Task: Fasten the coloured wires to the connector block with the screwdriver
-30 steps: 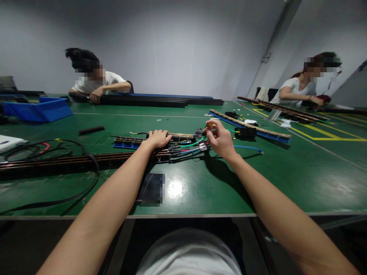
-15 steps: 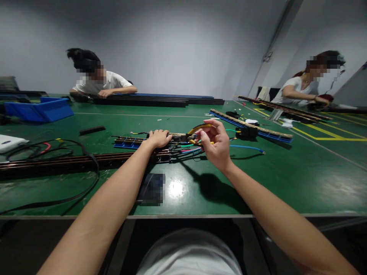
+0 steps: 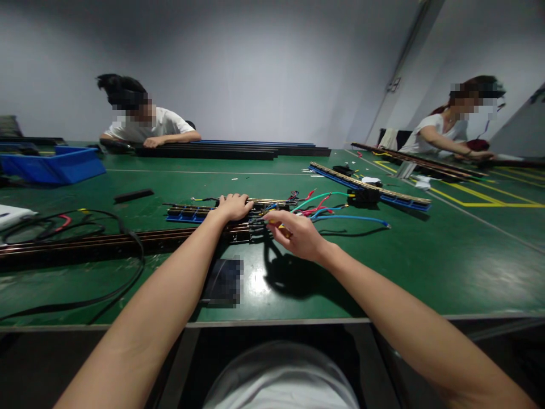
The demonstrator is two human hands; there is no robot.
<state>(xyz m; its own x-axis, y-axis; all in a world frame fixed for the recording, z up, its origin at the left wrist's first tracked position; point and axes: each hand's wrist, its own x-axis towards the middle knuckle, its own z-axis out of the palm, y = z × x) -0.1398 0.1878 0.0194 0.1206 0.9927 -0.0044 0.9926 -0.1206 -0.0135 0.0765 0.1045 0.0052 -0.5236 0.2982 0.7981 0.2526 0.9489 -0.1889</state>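
Note:
My left hand (image 3: 234, 208) lies palm down on the end of a blue-and-black strip (image 3: 187, 213) with metal bars, its fingers flat and pressing from above. My right hand (image 3: 296, 232) is closed around a pair of pliers (image 3: 286, 230) with yellow handles, mostly hidden by the fingers. The pliers' jaws are too small to make out. They are at the wire ends of a long dark rail (image 3: 170, 236) with copper-coloured bars. Beyond my right hand fan out coloured wires, among them a blue wire (image 3: 361, 218) and a green wire (image 3: 319, 196).
A black connector block (image 3: 363, 197) sits by another blue strip (image 3: 400, 196). At left are a blue bin (image 3: 55, 165), a looping black cable (image 3: 138, 267) and a white device (image 3: 15, 216). A dark flat object (image 3: 223, 281) lies near the front edge. Two people work across the table.
My right hand has moved left and down with the pliers, turning over toward the rail's wire ends. My left hand stays in place.

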